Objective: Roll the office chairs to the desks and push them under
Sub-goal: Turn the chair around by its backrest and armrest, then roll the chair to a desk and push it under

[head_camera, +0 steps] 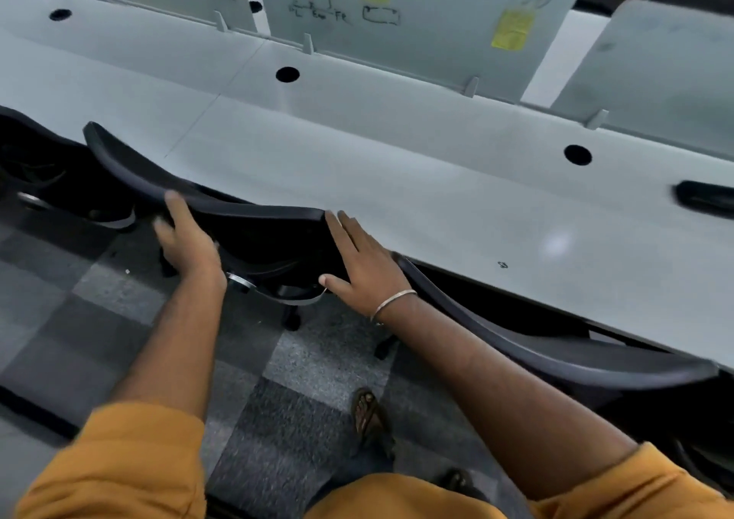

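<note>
— Two hands on one chair, then; what is the room like?

— Long pale grey desks run in a row from upper left to lower right, joined end to end, with round cable holes in the tops. Frosted divider screens stand along the far edge, scribbled with marker and stuck with yellow notes. The floor is carpet tiles in light and dark grey squares.

— And the chair itself?

— The black office chair sits at the desk's near edge, its backrest top rim touching or just short of that edge; I cannot tell which. The rim's long axis runs parallel to the desk front, and the seat faces in under the desk. Castors show below on the carpet.

— How are the hands placed?

— The left hand grips the rim towards its left end, fingers curled over the top. The right hand, a bangle at the wrist, lies flat with straight fingers against the back's right corner.

— Any room to either side?

— Little. A second chair sits just beside on the right, already against the desk, and another dark chair on the left. Open carpet lies behind, where a sandalled foot stands.
</note>
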The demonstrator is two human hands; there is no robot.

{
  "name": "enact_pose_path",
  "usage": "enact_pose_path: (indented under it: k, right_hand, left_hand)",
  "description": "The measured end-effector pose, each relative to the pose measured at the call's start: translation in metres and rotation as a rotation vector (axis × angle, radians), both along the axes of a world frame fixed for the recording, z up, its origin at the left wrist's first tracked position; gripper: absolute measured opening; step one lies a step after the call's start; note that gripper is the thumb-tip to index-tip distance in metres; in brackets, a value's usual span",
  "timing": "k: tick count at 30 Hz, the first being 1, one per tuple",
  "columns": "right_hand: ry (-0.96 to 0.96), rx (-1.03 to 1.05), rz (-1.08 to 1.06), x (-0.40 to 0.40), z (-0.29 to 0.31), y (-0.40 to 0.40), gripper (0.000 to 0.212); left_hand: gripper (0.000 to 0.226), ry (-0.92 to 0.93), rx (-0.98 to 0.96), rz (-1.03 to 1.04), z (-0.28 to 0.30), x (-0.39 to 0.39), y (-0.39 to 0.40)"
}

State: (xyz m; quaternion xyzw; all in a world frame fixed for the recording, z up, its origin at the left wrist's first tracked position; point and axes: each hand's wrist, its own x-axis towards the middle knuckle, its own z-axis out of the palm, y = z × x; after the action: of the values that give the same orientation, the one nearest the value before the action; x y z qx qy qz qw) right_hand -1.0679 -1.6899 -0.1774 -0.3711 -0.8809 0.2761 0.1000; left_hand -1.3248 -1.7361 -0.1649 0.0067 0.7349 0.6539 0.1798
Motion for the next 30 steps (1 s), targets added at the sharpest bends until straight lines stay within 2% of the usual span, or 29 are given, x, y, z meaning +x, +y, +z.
enact_pose_path:
  k: [2, 3, 6, 10, 13, 16, 19, 23, 26, 30]
  right_hand:
    - [0.009, 0.002, 0.024, 0.024, 0.005, -0.008, 0.094]
    - [0.013, 0.022, 0.03, 0.04, 0.009, -0.013, 0.091]
    - [0.043, 0.118, 0.007, 0.075, 0.025, -0.025, 0.079]
    - [0.083, 0.145, -0.114, 0.143, 0.037, -0.041, 0.063]
    - [0.147, 0.167, -0.174, 0.208, 0.038, -0.061, 0.051]
    - [0.211, 0.233, -0.259, 0.279, 0.039, -0.085, 0.041]
    - [0.252, 0.326, -0.376, 0.353, 0.041, -0.11, 0.035]
    - [0.258, 0.436, -0.526, 0.446, 0.031, -0.139, 0.034]
    - [0.218, 0.468, -0.624, 0.496, 0.021, -0.157, 0.034]
    - [0.151, 0.412, -0.766, 0.552, 0.009, -0.177, 0.036]
  left_hand:
    - [0.029, 0.006, 0.03, -0.083, -0.022, 0.043, -0.014]
    - [0.023, 0.022, 0.014, -0.15, -0.032, 0.073, -0.02]
    - [0.037, 0.115, -0.03, -0.298, -0.05, 0.148, -0.038]
    - [0.045, 0.33, 0.03, -0.506, -0.029, 0.239, -0.062]
    - [0.034, 0.535, 0.097, -0.634, -0.008, 0.302, -0.081]
    - [0.017, 0.625, 0.159, -0.768, 0.008, 0.36, -0.096]
    - [0.009, 0.635, 0.212, -1.005, 0.009, 0.411, -0.106]
    - [0.024, 0.542, 0.245, -1.373, 0.007, 0.478, -0.114]
    - [0.034, 0.494, 0.218, -1.656, 0.006, 0.519, -0.114]
    - [0.025, 0.537, 0.165, -1.972, 0.003, 0.566, -0.096]
